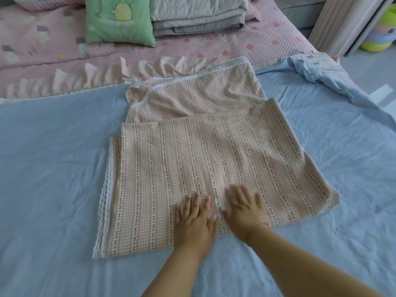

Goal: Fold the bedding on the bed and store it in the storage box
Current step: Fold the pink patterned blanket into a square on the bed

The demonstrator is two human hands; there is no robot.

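A pink checked sheet point(192, 146) with white lace trim lies partly folded on the blue bed sheet point(53, 168) in the middle of the bed. Its near half is doubled over and flat; the far part is rumpled. My left hand point(194, 219) lies flat on the near edge of the checked sheet with straight fingers. My right hand point(246, 209) presses flat beside it, fingers spread, a thin bracelet at the wrist. No storage box is in view.
A green cushion point(120, 20) and a stack of folded grey quilts point(197, 16) sit at the head of the bed on a pink quilt point(42, 52). A rumpled blue cover point(317, 73) lies at the right edge. Coloured basins point(381, 35) stand on the floor.
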